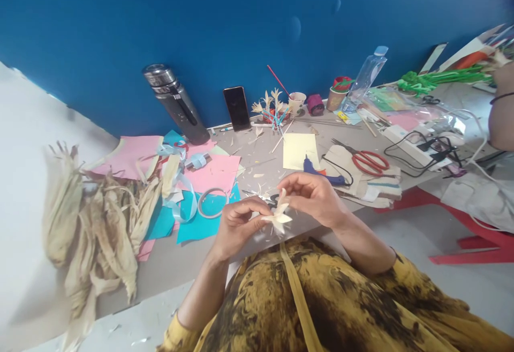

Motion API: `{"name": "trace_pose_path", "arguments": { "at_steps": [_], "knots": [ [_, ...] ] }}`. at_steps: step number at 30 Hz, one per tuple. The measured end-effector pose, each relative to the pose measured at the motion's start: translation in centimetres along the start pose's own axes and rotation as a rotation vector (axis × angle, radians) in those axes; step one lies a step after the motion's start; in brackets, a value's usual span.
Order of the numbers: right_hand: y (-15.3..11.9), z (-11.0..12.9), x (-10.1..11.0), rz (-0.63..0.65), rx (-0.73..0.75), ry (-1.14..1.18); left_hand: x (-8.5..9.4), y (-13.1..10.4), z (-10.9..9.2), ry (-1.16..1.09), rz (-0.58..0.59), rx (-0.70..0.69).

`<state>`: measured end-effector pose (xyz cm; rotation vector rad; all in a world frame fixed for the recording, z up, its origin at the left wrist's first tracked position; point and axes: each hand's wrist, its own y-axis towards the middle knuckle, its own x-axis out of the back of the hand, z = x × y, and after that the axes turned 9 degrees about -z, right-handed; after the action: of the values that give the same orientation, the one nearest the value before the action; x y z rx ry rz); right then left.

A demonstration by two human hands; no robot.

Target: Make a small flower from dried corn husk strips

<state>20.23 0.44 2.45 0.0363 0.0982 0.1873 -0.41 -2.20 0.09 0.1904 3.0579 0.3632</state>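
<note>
Between my two hands, over the table's front edge, is a cream flower (280, 218) with pointed petals that look like dried corn husk. My left hand (243, 223) pinches it from the left with thumb and fingers. On its other side, my right hand (313, 196) has its fingertips closed on an upper petal. Dark scissor handles (274, 200) show partly behind the flower. A blue glue gun (321, 172) lies just beyond my right hand. Near my left hand lies a roll of tape (212, 203) on blue paper.
Dried corn husks (108, 229) cover the left end. A flask (176, 103), a phone (236, 108) and finished husk flowers (273, 108) stand along the wall. Red-handled scissors (369, 162) rest on a cloth (341, 159). At right are a power strip (415, 145) and another person's arm (501, 108).
</note>
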Motion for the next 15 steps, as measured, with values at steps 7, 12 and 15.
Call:
{"name": "trace_pose_path", "arguments": {
  "at_steps": [7, 12, 15],
  "knots": [
    [0.5, -1.6, 1.4, -0.1, -0.099, -0.011, 0.6, 1.1, 1.6, 0.503, -0.08, -0.149],
    [0.4, -2.9, 2.0, -0.153, -0.113, -0.039, 0.4, 1.7, 4.5, 0.664, -0.12, -0.189],
    [0.6, -3.1, 2.5, -0.188, -0.124, -0.048, 0.6, 1.9, 4.6, 0.686, -0.132, -0.158]
  ]
}}
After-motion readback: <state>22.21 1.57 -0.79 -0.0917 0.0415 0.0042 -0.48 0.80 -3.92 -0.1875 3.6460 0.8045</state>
